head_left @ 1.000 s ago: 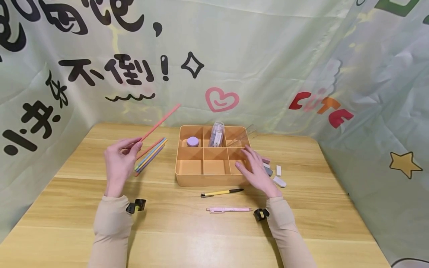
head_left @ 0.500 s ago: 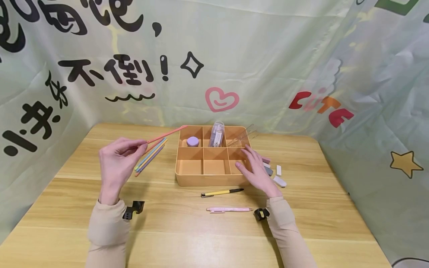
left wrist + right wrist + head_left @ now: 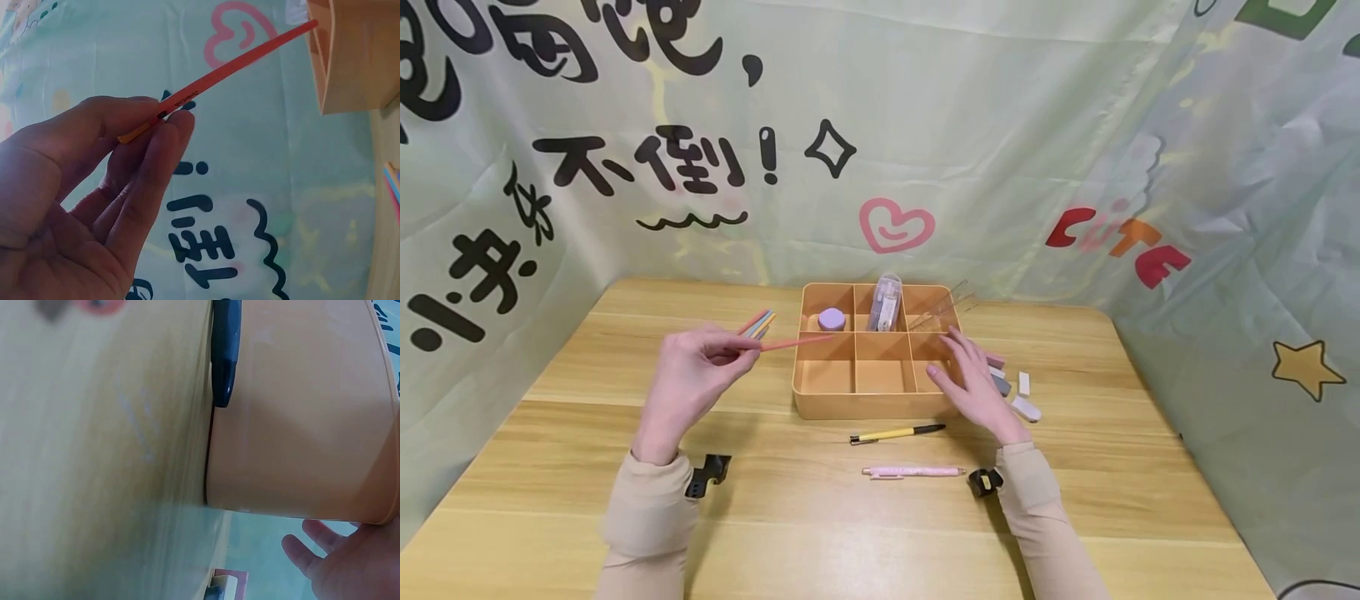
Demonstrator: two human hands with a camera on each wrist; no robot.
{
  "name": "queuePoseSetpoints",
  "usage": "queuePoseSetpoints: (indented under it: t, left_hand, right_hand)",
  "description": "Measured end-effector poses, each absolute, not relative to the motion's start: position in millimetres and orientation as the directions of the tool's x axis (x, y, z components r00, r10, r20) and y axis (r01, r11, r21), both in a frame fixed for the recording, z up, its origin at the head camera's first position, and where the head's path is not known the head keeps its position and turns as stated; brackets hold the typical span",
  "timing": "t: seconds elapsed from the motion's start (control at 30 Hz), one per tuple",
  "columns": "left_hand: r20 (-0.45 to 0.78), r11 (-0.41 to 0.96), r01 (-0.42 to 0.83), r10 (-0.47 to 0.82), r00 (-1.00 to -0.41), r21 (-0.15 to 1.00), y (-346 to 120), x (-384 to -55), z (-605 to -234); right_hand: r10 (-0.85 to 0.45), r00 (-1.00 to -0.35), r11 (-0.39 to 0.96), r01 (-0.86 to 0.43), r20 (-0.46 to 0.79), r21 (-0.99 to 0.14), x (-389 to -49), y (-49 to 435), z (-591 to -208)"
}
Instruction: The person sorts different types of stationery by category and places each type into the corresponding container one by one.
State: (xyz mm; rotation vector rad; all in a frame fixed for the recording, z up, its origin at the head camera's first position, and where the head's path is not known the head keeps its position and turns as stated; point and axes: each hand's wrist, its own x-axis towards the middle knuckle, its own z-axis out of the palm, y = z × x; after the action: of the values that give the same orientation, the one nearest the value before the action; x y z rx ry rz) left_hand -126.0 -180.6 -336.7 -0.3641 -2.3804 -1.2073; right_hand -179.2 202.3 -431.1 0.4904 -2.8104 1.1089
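Observation:
My left hand pinches one end of a slim, slightly bowed red stick between thumb and fingers. Small dark print and an orange end show on it in the left wrist view. Its far tip overlaps the left compartments of a tan divided box in the head view. Over the box's right rim rests my right hand, fingers loosely spread, thumb above the front right compartment. Two of its fingers hang outside the side wall in the right wrist view. Several coloured sticks lie beyond my left hand, partly hidden by it.
The back compartments hold a purple-lidded round container, a clear case and clear thin strips. A yellow-and-black pen and a pink pen lie in front. Several erasers sit right of the box.
My left hand has moved right and toward me with the red stick, whose tip has swung down from pointing up to nearly level across the box. My right hand stays put.

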Motion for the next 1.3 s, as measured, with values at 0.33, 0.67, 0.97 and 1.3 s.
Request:
queuePoseSetpoints:
  t: [0.33, 0.67, 0.97, 1.3]
  left_hand:
    - [0.416, 0.640, 0.399, 0.134, -0.899, 0.656, -171.7, -132.7, -345.5]
    - [0.352, 0.657, 0.380, 0.182, -0.918, 0.652, -162.8, -140.2, -354.8]
    - [0.342, 0.669, 0.390, 0.211, -0.916, 0.633, -157.9, -143.3, -362.0]
    - [0.292, 0.697, 0.390, 0.262, -0.920, 0.602, -157.7, -144.8, -363.3]
  right_hand:
    - [-0.259, -0.948, 0.690, -0.317, 0.187, -0.651, -177.5, 201.4, -431.7]
    - [-0.258, -0.946, 0.690, -0.322, 0.195, -0.649, -177.7, 201.6, -434.0]
    - [-0.260, -0.945, 0.687, -0.325, 0.199, -0.650, -178.7, 202.6, -433.1]
    - [-0.259, -0.945, 0.691, -0.326, 0.200, -0.645, -179.5, 202.2, -432.8]
